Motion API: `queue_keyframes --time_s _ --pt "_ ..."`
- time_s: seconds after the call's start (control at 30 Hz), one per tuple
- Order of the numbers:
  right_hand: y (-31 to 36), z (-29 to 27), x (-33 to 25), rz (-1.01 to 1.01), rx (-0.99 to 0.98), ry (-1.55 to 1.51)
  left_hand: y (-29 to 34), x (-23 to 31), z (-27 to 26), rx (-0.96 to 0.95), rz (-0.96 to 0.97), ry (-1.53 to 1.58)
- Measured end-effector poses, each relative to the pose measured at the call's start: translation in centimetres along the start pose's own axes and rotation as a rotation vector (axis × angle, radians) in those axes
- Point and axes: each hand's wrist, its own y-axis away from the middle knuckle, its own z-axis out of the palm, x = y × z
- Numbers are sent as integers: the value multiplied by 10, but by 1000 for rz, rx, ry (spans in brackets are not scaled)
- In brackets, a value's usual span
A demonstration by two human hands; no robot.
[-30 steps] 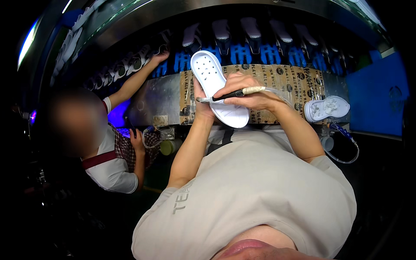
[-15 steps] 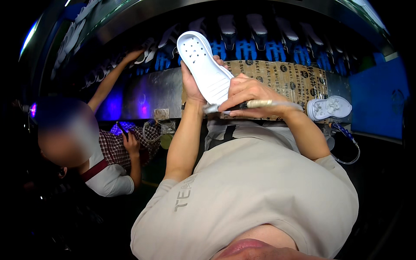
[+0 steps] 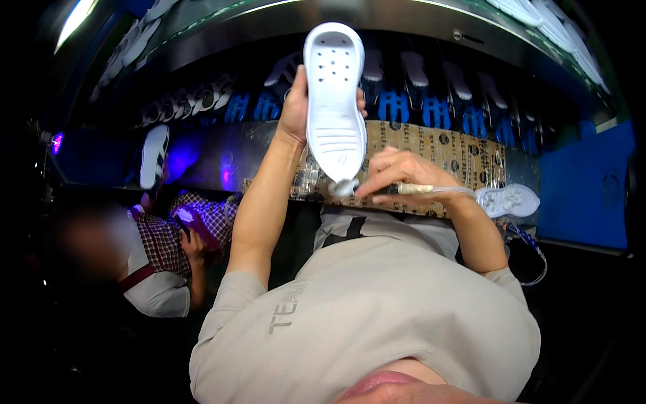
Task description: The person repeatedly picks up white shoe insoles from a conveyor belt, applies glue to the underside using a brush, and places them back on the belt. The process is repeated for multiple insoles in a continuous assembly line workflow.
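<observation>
My left hand [image 3: 296, 108] holds a white shoe sole [image 3: 334, 101] upright in front of me, gripping it from behind near its upper part. My right hand [image 3: 397, 176] pinches a slim pen-like tool [image 3: 410, 189] with a clear tube trailing to the right; the tool's tip touches the lower end of the sole. Both forearms rise above my grey shirt.
A brown printed cardboard sheet [image 3: 457, 151] covers the bench, with another white sole [image 3: 508, 200] lying at its right end. Rows of blue holders with soles [image 3: 404, 101] run behind. At the left a co-worker [image 3: 161, 269] in a checked shirt lifts a white sole [image 3: 153, 156].
My left hand has raised the white sole higher and turned it upright. My right hand with the tool has followed to its lower end. The co-worker has lowered an arm and now holds a sole.
</observation>
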Motion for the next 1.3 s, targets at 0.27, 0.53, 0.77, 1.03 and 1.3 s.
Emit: queue_keyframes --time_s 0.27,0.53,0.77,1.03,1.3 --pt "-2 -14 -12 87 -52 147 -31 3 3 144 -324 -460" --pt "0 -24 -16 59 -22 217 -47 5 20 151 -622 -1249" --pt "3 -38 -22 158 3 343 -42 14 29 117 -601 -1304" --pt "11 -51 -24 155 38 355 -28 31 49 143 -656 -1408" --pt "14 -73 -29 155 30 372 -22 42 40 171 -675 -1423"
